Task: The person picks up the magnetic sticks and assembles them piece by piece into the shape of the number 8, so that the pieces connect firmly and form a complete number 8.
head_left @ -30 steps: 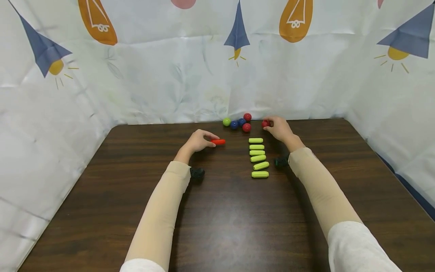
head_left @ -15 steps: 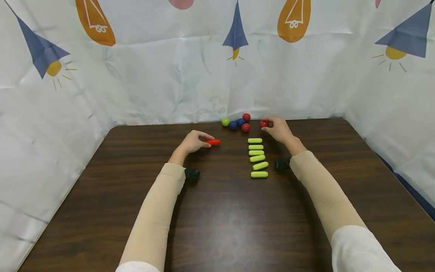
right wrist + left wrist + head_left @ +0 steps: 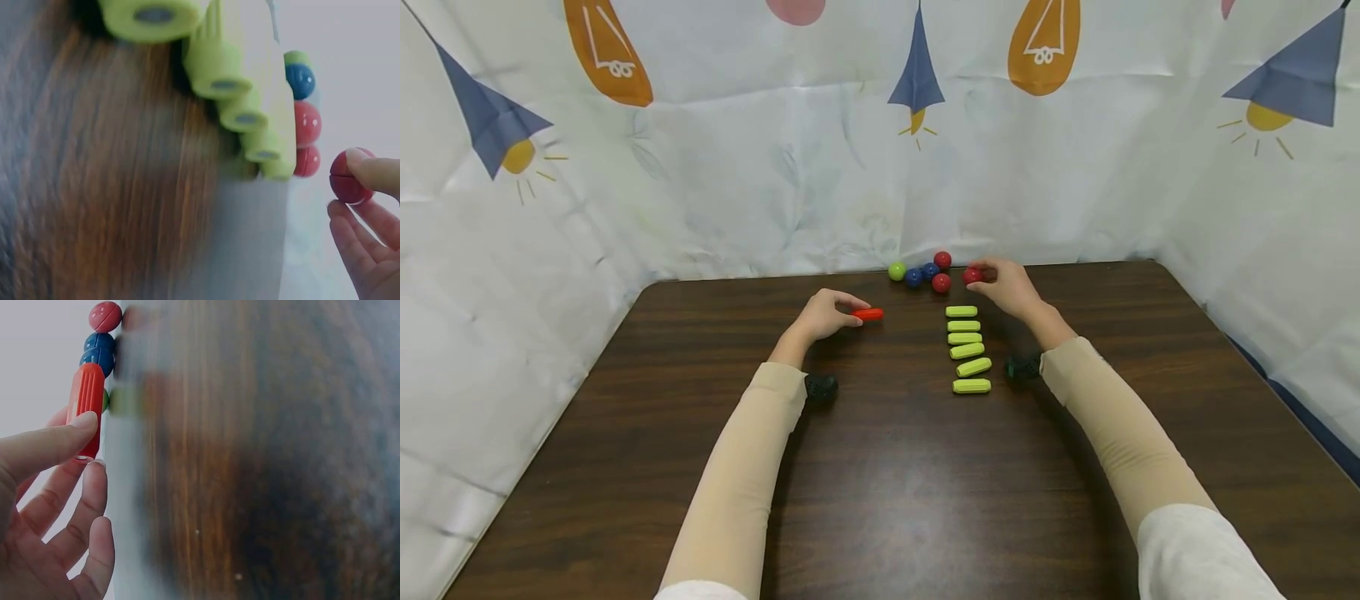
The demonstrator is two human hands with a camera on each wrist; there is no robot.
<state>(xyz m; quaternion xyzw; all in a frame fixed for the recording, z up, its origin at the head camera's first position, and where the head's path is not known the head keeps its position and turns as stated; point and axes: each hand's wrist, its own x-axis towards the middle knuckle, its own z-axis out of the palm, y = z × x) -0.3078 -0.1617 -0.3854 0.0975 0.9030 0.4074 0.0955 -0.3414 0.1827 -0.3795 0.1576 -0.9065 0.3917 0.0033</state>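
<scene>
I have the left hand (image 3: 823, 315) near the middle of the head frame, its thumb and fingers pinching one end of a red stick (image 3: 869, 314). The stick's other end points to the right. In my left wrist view the thumb lies across the stick, and the lower fingers are loosely bent.

My right hand (image 3: 1009, 287), just right of the middle and slightly higher, pinches a red ball (image 3: 972, 276) between thumb and fingers; I can't tell whether that ball touches the table (image 3: 880, 467). In the right wrist view a seam runs round it.

Just left of the held ball I see a cluster at the table's far edge: a green ball (image 3: 897, 272), two blue balls (image 3: 913, 277) and two more red balls (image 3: 941, 284). Below them, right of centre, six yellow-green sticks (image 3: 965, 338) lie in a column, one or two slightly slanted. A printed white cloth (image 3: 737, 167) hangs behind.
</scene>
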